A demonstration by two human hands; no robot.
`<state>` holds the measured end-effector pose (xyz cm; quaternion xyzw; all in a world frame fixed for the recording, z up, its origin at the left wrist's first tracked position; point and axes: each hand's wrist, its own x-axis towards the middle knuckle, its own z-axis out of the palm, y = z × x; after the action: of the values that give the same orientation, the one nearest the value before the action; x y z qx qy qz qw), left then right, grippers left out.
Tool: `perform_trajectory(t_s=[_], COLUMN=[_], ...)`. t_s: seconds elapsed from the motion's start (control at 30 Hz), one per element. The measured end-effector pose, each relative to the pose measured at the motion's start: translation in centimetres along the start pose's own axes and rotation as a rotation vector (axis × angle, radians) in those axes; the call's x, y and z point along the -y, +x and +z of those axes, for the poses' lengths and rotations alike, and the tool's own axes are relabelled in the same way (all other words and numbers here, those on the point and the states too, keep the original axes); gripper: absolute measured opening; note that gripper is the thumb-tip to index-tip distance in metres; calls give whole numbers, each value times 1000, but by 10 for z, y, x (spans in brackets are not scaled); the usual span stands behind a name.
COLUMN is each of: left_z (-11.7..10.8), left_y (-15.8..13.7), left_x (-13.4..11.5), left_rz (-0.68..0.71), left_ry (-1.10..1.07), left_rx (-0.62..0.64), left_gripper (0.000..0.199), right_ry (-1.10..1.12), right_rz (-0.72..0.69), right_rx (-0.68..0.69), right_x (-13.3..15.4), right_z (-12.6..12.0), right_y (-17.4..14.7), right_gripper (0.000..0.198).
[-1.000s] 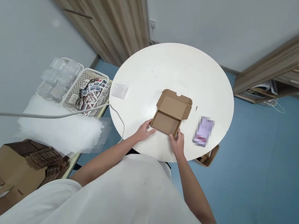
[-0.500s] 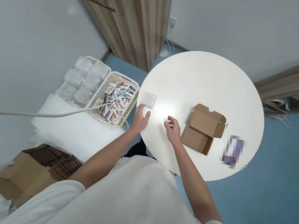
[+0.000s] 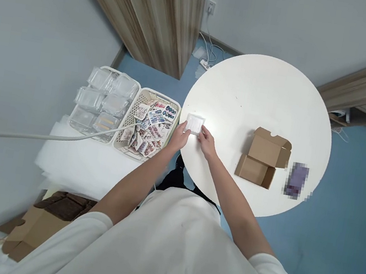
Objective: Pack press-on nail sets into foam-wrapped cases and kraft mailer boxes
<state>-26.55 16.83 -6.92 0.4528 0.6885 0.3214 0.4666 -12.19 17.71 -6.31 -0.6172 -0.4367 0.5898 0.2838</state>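
Note:
At the left side of the round white table [image 3: 280,92], a small flat, whitish, see-through square pack [image 3: 194,124] is between my hands. My left hand [image 3: 179,137] grips its left edge, thumb at the near corner. On the opposite edge, the fingers of my right hand [image 3: 207,142] are closed. Whether the pack touches the table I cannot tell. An open brown cardboard box [image 3: 264,150] stands to the right of my right hand, its lid folded back toward the far side.
Left of the table, a white basket [image 3: 126,121] holds many printed cards; another basket [image 3: 73,123] holds clear plastic packs. A white cable [image 3: 64,138] crosses over them. Folded cardboard [image 3: 32,229] lies at lower left. A blurred purple item [image 3: 297,180] is on the table's right side.
My right hand has moved left to the pack and closed on its right edge. My left hand has closed on the left edge. The camera view has shifted slightly.

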Motion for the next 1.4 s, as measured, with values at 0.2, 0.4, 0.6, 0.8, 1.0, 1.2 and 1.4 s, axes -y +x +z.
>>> perform_trajectory(t_s=[0.2,0.4,0.6,0.8,1.0,1.2,1.4], left_z=[1,6,29,88,155,194,211], left_y=[3,-8,-45,-87,-116,-124,-119], left_x=[6,2,-26,-59,-82,-95,-99], left_rz=[-23,49,169,301,366,334,285], left_ry=[-108,-245,-231,-227,-132,225,622], left_rx=[-48,-100,-120,9,210,283,323], left_gripper=[50,45,43,41,46,35,31], right_ry=[42,48,32,-3,-58,-180,-464], right_rz=[-5,-26,-140,-211,-209,-104,-2], right_rx=[-8,5,-36,-167,-315,-366,-334], right_x=[-5,-4,2,-3,-28,-51,-61], right_z=[2,-9,-54,-131,-206,-244,-243], right_y=[4,-6,-42,-89,-122,-128,-117], right_gripper=[51,50,45,42,41,30,25])
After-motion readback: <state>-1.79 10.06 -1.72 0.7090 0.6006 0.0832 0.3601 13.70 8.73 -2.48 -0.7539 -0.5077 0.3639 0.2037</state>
